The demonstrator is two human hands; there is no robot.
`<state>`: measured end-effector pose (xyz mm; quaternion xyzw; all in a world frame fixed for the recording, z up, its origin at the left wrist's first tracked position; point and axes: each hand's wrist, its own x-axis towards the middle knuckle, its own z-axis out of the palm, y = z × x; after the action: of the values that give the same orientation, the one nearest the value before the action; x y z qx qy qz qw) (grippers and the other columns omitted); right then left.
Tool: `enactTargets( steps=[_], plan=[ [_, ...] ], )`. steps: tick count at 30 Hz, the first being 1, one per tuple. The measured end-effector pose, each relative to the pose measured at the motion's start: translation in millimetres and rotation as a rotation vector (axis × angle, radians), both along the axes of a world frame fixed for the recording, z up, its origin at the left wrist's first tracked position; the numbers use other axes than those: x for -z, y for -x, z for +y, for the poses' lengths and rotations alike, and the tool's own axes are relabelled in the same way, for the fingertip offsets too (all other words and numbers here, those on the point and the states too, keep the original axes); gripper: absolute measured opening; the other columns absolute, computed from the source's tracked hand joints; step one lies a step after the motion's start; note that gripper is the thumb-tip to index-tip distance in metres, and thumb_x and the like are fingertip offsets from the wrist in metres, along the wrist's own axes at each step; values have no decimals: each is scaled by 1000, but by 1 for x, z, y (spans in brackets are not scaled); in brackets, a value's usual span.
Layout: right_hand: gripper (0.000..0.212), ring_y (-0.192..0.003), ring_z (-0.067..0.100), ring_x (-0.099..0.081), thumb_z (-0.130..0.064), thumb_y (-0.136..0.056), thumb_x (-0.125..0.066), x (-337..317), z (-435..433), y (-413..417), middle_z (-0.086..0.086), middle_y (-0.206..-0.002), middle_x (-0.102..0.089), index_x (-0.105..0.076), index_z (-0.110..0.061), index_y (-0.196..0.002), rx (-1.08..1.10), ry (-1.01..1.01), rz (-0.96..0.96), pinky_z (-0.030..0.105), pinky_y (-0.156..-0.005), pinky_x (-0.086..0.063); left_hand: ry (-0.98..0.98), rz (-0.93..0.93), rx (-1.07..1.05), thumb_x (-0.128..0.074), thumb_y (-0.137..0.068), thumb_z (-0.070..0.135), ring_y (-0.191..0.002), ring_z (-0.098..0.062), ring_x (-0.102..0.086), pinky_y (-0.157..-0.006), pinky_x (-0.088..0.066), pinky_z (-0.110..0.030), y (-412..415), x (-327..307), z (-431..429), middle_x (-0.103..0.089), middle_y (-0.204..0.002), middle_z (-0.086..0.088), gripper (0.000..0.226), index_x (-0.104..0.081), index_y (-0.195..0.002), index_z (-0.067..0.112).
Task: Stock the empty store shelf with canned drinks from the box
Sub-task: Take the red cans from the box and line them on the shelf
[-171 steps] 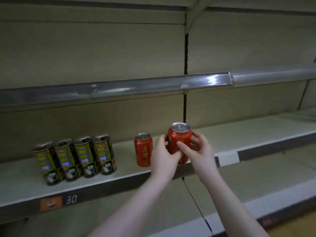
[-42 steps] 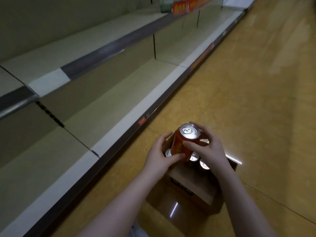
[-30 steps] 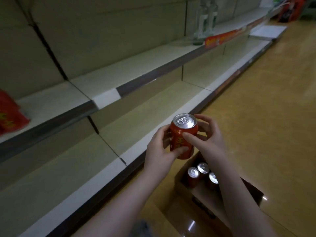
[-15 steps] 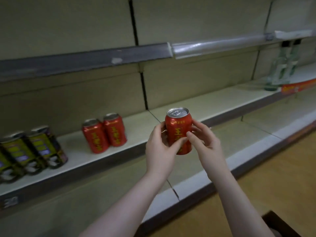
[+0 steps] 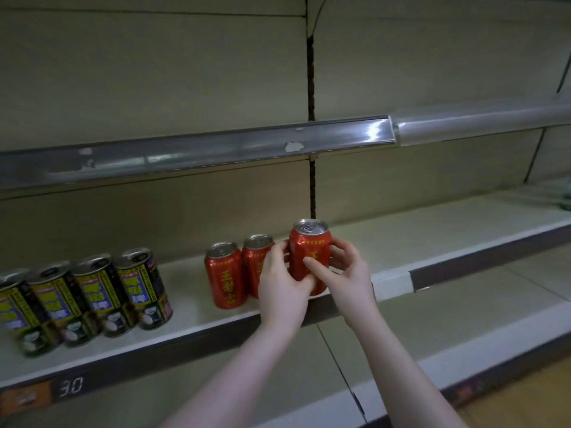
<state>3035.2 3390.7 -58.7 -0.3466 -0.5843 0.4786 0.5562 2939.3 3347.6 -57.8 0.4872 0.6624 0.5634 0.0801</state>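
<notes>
Nearest me, both forearms reach up over the lower shelf (image 5: 386,329). Both hands are on the same red can (image 5: 310,254). The left hand (image 5: 282,291) is curled round its left side and lower front. The right hand (image 5: 346,273) cups its right side with one digit laid across the label. So neither one is free, and it's a firm two-handed hold with the can upright.

That can sits right at the front lip of the shelf (image 5: 432,239). The hands cover most of its base, so I honestly can't tell if it's down on the shelf or just above it.

Just left of the held can, and a bit further back, are two standing red cans (image 5: 224,274), close together. Further left of it is a row of yellow cans (image 5: 142,291), and below those a price strip (image 5: 71,386) reading 30. Behind the held can is the back panel (image 5: 311,186), with the upper shelf rail (image 5: 216,149) above.

My read is that this is the placing step for red can number three. Next I'd set it down flush beside its neighbour, label forward, then let go gently so nothing tips. The box isn't in view.
</notes>
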Motion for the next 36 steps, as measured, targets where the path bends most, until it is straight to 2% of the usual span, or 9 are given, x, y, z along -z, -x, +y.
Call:
enactTargets(
  steps=[4,8,13,19,23,28,33,36],
  plan=[
    [49,-77,-24,-57,-11,-75,-76,-2,17,15,-16,-96,-58,-54,-21,-117,-36,-3,-17,3,-62,-47,33,42,-49,-74,-73,26,-117,-17,-51,-100,-45,-36,9,2,10,-51,-124,-1,64,-44,-130,19],
    [46,-80,-10,-63,-4,-77,-73,1,29,29,-10,-96,-61,-54,-17,-116,-62,-5,-34,7,-66,-50,32,151,-117,-72,-75,23,-122,-18,-46,-104,-42,-35,21,0,17,-46,-129,0,63,-43,-131,18],
    [48,-84,-2,-61,-1,-79,-70,8,41,34,-9,-97,-60,-50,-9,-123,-84,6,-34,9,-66,-52,44,279,-114,-72,-74,23,-120,-18,-47,-100,-42,-31,31,-3,20,-51,-125,0,59,-48,-128,18],
    [50,-80,-3,-58,1,-79,-69,18,48,32,-8,-93,-58,-49,-7,-124,-80,33,-58,5,-61,-49,119,330,-107,-70,-76,22,-119,-18,-50,-96,-47,-30,30,1,25,-48,-130,2,61,-44,-132,21],
    [54,-87,-2,-55,-4,-80,-69,24,52,32,2,-109,-59,-45,-8,-128,-103,71,-101,10,-66,-50,163,363,-130,-68,-79,28,-111,-19,-57,-86,-53,-31,27,3,27,-47,-133,4,59,-44,-132,22],
    [54,-108,19,-58,-6,-79,-71,31,57,35,8,-116,-59,-47,-8,-127,-96,81,-122,12,-76,-50,176,373,-162,-66,-81,32,-110,-19,-58,-81,-52,-29,29,3,30,-49,-132,4,53,-46,-129,23],
    [50,-91,-1,-57,-2,-81,-68,34,59,38,-5,-101,-58,-47,-9,-125,-142,76,-95,7,-71,-50,154,390,-162,-64,-82,28,-112,-18,-56,-79,-50,-28,27,3,29,-49,-130,6,50,-46,-128,25],
    [49,-96,4,-58,-3,-81,-67,35,61,39,-4,-105,-57,-47,-11,-125,-143,70,-98,6,-71,-49,145,385,-165,-63,-82,28,-111,-18,-55,-79,-50,-29,26,3,29,-50,-129,6,48,-47,-127,24]
  ],
)
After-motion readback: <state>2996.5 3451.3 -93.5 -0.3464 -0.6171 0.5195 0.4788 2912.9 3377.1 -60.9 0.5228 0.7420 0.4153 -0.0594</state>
